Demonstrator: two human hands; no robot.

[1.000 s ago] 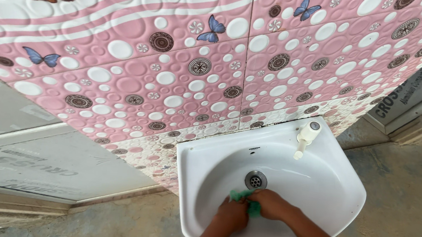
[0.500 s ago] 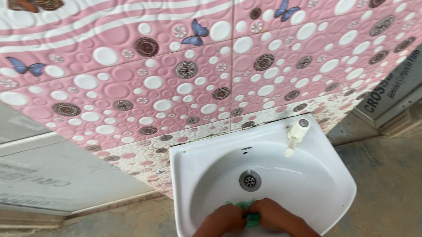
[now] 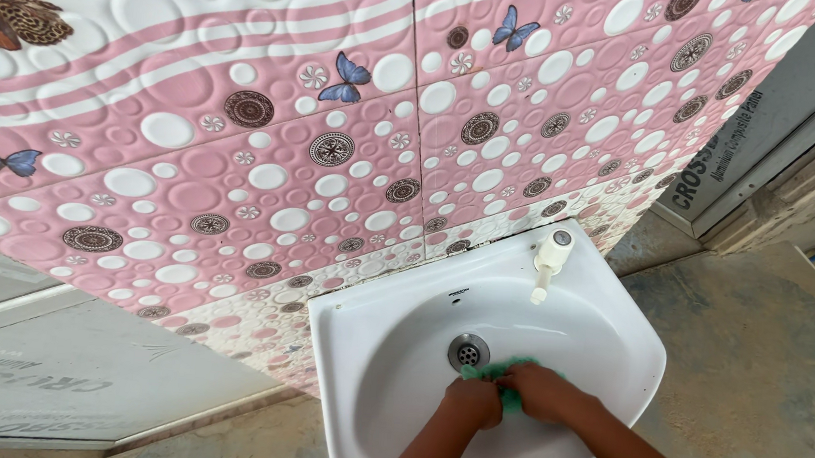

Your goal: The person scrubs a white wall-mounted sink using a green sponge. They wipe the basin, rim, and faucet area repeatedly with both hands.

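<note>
A white wall-hung washbasin point(image 3: 613, 323) sits below a pink tiled wall. Both my hands are inside its bowl, just below the metal drain point(image 3: 468, 351). My left hand point(image 3: 472, 402) and my right hand point(image 3: 542, 392) are side by side, both closed on a green scrub cloth point(image 3: 503, 374) pressed against the basin's inner surface. Only a bit of the cloth shows between and above my fingers. A white plastic tap point(image 3: 548, 260) stands on the basin's back right rim, no water running.
The pink tiled wall point(image 3: 337, 136) with white circles and butterflies rises behind the basin. Grey panels point(image 3: 47, 375) lean at the lower left and another panel point(image 3: 774, 122) at the upper right. A bare concrete floor point(image 3: 764, 383) lies to the right.
My hands and the green cloth have shifted slightly up toward the drain. The view has moved, so the basin sits further left and higher in the frame.
</note>
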